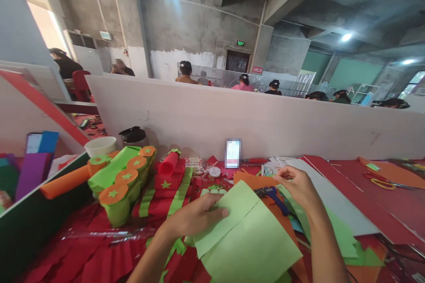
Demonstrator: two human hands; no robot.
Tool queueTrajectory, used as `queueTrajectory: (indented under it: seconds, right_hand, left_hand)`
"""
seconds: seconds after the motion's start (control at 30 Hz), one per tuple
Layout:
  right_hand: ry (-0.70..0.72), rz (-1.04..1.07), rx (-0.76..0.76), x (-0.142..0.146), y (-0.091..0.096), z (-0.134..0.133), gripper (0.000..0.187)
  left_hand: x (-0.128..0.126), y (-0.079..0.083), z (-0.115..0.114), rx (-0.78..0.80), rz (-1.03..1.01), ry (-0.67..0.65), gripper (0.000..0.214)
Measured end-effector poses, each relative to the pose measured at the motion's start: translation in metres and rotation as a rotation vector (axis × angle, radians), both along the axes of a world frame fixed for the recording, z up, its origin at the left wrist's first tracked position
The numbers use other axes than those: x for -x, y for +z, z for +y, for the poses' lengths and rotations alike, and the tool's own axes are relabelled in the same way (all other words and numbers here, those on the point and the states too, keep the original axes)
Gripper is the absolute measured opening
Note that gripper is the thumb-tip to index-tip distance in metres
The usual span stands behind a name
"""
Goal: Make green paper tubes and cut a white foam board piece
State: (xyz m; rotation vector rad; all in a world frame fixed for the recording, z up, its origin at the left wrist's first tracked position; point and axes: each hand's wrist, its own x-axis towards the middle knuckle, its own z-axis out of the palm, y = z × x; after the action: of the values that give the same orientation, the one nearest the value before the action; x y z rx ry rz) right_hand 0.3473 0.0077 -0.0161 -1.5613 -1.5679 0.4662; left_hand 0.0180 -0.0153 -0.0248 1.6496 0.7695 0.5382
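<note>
My left hand rests near the table's front with its thumb pressed onto a light green folded paper sheet, fingers closed on the sheet's left edge. My right hand hovers over the pile of orange and green paper further right, fingers curled in a pinch on something I cannot make out. A blue glue gun lies between the two hands, just above the green sheet.
Green paper cylinders with orange star tops and a red-and-green striped paper craft stand at left. A phone leans on the white partition. Scissors lie far right. Other people sit behind the partition.
</note>
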Motion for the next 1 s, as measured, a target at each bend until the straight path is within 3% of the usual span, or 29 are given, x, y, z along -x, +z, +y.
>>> queueTrajectory:
  seconds: [0.23,0.4,0.5,0.6,0.7,0.8,1.0]
  right_hand:
    - [0.062,0.017,0.100,0.001,-0.019,0.010,0.018]
    - [-0.094,0.001,-0.018,0.003,-0.035,0.022,0.045]
    - [0.000,0.017,0.054,0.008,-0.026,0.015,0.052]
    - [0.288,0.120,0.247,0.021,-0.003,-0.005,0.058]
    - [0.506,0.081,0.418,0.045,0.017,-0.023,0.064]
    - [0.552,-0.031,0.463,0.071,0.024,-0.030,0.062]
    - [0.412,-0.190,0.335,0.096,0.015,-0.018,0.049]
  left_hand:
    - [0.005,0.002,0.000,0.053,-0.008,-0.030,0.041]
    - [0.009,0.005,0.003,0.142,-0.034,-0.108,0.045]
    - [0.009,0.001,0.006,0.103,0.014,-0.074,0.045]
    - [0.007,-0.002,0.009,0.015,0.096,-0.026,0.042]
    - [0.005,-0.002,0.009,-0.058,0.084,-0.013,0.039]
    - [0.002,-0.001,0.007,-0.084,0.040,-0.019,0.038]
    - [0.001,-0.002,0.009,-0.084,-0.013,0.017,0.042]
